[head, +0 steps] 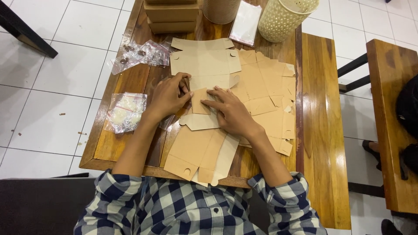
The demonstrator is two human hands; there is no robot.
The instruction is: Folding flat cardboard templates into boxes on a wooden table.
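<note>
1. I see a wooden table (130, 87) with a bench (324, 130) beside it.
2. A flat brown cardboard box blank (204, 65) lies mid-table over a stack of more blanks (270, 82).
3. A cream perforated basket (283, 19) and closed brown boxes (172, 15) stand at the far edge.
4. My right hand (233, 113) presses flat, fingers spread, on the blank.
5. My left hand (167, 95) pinches a small flap (200, 102), folding it.
6. Clear plastic bags (126, 111) lie left.
</note>
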